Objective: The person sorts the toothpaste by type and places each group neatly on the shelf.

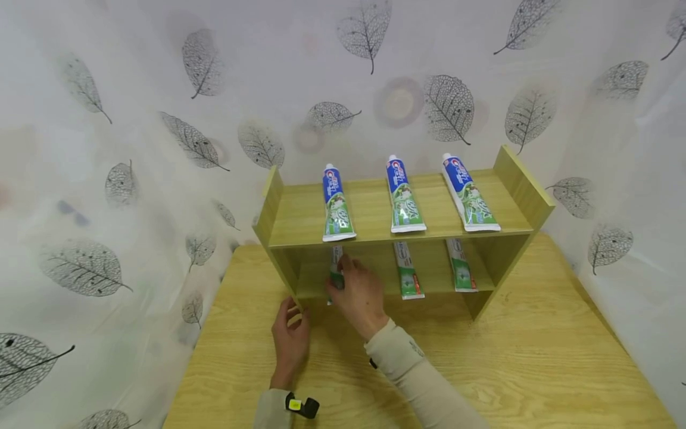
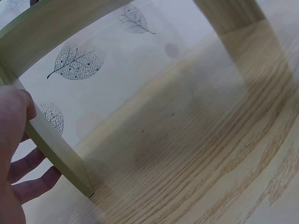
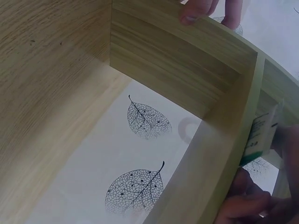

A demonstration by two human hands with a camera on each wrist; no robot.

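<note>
A two-tier wooden shelf (image 1: 370,235) stands on the table. My left hand (image 1: 291,339) grips the lower front of its left side panel (image 2: 60,149), thumb on one face and fingers on the other. At the left of the lower tier, my right hand (image 1: 360,295) pinches a green and white toothpaste tube (image 1: 336,256), partly hidden by the fingers. In the right wrist view, the flat end of this tube (image 3: 259,136) juts past the board's edge beside the fingers. Two similar tubes, a middle one (image 1: 409,274) and a right one (image 1: 462,268), lie farther along that tier.
On the upper tier lie three blue and green toothpaste tubes, left (image 1: 337,205), middle (image 1: 404,196) and right (image 1: 470,193), caps toward the back. The wooden table (image 1: 536,357) extends around the shelf. Behind hangs a pale leaf-patterned sheet (image 1: 300,71).
</note>
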